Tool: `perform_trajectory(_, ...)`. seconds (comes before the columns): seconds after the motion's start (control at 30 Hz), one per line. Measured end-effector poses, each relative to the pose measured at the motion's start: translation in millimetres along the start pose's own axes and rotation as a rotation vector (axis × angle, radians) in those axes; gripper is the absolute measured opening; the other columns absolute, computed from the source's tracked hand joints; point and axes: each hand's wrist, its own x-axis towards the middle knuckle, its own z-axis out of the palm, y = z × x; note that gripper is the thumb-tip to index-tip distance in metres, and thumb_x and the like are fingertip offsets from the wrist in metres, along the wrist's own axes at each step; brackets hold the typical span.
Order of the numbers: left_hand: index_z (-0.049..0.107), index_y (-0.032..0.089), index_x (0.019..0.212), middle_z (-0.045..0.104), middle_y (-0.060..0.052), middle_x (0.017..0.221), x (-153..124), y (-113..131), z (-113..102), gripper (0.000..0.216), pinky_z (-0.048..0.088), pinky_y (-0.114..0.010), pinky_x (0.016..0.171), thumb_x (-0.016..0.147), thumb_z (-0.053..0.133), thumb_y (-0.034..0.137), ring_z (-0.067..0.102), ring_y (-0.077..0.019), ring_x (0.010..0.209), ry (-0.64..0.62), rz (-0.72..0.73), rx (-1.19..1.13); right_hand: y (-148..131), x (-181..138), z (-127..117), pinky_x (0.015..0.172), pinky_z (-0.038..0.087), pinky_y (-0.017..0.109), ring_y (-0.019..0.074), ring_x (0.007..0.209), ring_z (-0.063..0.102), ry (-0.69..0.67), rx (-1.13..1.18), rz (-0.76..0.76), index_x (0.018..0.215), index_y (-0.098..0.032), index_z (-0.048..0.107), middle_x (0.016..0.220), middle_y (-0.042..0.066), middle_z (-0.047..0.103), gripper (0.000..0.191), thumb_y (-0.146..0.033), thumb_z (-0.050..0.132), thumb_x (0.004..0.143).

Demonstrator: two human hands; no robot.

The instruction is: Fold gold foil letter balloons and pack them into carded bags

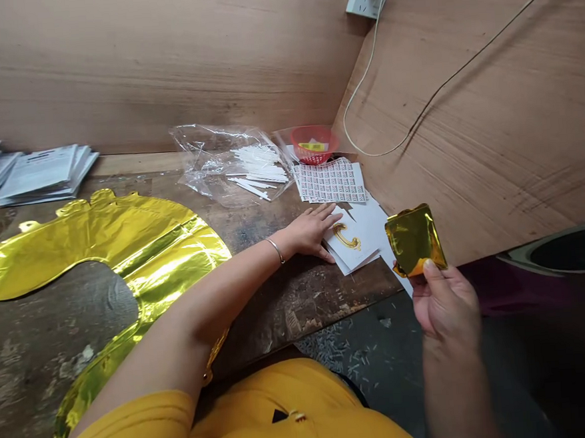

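The right hand [447, 296] grips a folded gold foil [415, 237] between thumb and fingers, to the right of the white cards [350, 240]. The left hand [311, 234], with fingers spread, touches these cards.

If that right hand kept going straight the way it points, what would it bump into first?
Beyond the folded gold foil that the right hand holds, probably the wooden side panel or the pale cable in front of it; a single view leaves depth unclear.
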Motion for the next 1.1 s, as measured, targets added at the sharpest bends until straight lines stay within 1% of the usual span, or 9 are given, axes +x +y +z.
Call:
perform_trajectory(0.17,0.039,0.01,0.145,0.041,-0.022,0.148,0,5,3,0.091,0.025,-0.043,0.113,0.076,0.065,0.063,0.036,-0.0347,0.138,-0.064,-0.004,-0.01,18,9,4,0.074,0.059,0.034,0.0159,0.074,0.068,-0.04,0.084,0.152,0.083,-0.017,0.067,0.082,0.003,0.071,0.038,-0.037,0.084,0.057)
perform_trajectory(0.33,0.055,0.01,0.132,0.059,-0.019,0.129,7,12,4,0.048,0.04,-0.041,0.101,0.091,0.052,0.034,0.057,-0.0302,0.116,0.085,-0.075,-0.06,18,8,7,0.07,0.059,0.034,0.0157,0.07,0.069,-0.01,0.11,0.157,0.077,-0.015,0.064,0.079,0.003,0.071,0.039,-0.038,0.086,0.055)
perform_trajectory(0.43,0.052,0.013,0.136,0.061,-0.015,0.128,-5,25,-13,0.045,0.044,-0.038,0.095,0.097,0.032,0.023,0.059,-0.0261,0.113,0.236,-0.171,-0.11,-1,5,9,0.066,0.06,0.034,0.0151,0.064,0.068,0.076,0.12,0.027,0.079,-0.016,0.065,0.074,0.002,0.07,0.033,-0.038,0.082,0.061)
perform_trajectory(0.5,0.056,0.017,0.133,0.066,-0.01,0.122,-35,34,-32,0.043,0.047,-0.035,0.09,0.098,0.031,0.022,0.061,-0.0234,0.107,0.42,-0.26,-0.271,-15,2,15,0.061,0.06,0.033,0.0145,0.059,0.066,0.102,0.121,-0.036,0.077,-0.017,0.065,0.07,0.001,0.069,0.028,-0.037,0.08,0.064)
perform_trajectory(0.6,0.07,0.018,0.109,0.073,-0.004,0.099,-111,44,-60,0.033,0.05,-0.033,0.079,0.095,0.045,0.034,0.065,-0.0229,0.09,0.688,-0.49,-0.619,-24,-9,39,0.055,0.059,0.031,0.0138,0.054,0.064,-0.005,0.089,-0.015,0.074,-0.018,0.065,0.067,0.0,0.068,0.024,-0.035,0.078,0.066)
perform_trajectory(0.7,0.072,0.017,0.097,0.073,-0.005,0.097,-197,54,-73,0.037,0.051,-0.035,0.083,0.086,0.059,0.05,0.066,-0.0254,0.093,0.873,-0.782,-0.781,-13,-37,83,0.055,0.058,0.03,0.0149,0.056,0.065,-0.29,0.031,0.133,0.079,-0.019,0.067,0.07,0.001,0.069,0.023,-0.038,0.076,0.07)
perform_trajectory(0.8,0.07,0.016,0.097,0.074,-0.007,0.097,-261,60,-68,0.047,0.052,-0.035,0.086,0.078,0.066,0.059,0.065,-0.0261,0.097,1.012,-0.976,-0.826,6,-77,134,0.056,0.059,0.031,0.0164,0.058,0.066,-0.684,-0.014,0.325,0.084,-0.021,0.067,0.072,0.001,0.071,0.026,-0.045,0.071,0.075)
perform_trajectory(0.93,0.068,0.014,0.094,0.074,-0.008,0.092,-298,61,-51,0.052,0.053,-0.034,0.082,0.072,0.071,0.061,0.066,-0.0254,0.095,1.197,-1.05,-0.833,32,-122,187,0.052,0.059,0.029,0.015,0.051,0.065,-1.004,-0.133,0.539,0.076,-0.017,0.063,0.063,0.001,0.069,0.027,-0.043,0.069,0.074)
perform_trajectory(1.1,0.068,0.014,0.092,0.074,-0.006,0.086,-307,60,-38,0.047,0.055,-0.031,0.071,0.076,0.069,0.058,0.068,-0.0233,0.083,1.197,-1.051,-0.932,52,-139,213,0.039,0.053,0.021,0.0124,0.04,0.06,-0.985,-0.376,0.635,0.064,-0.017,0.056,0.048,-0.001,0.063,0.016,-0.024,0.063,0.078)
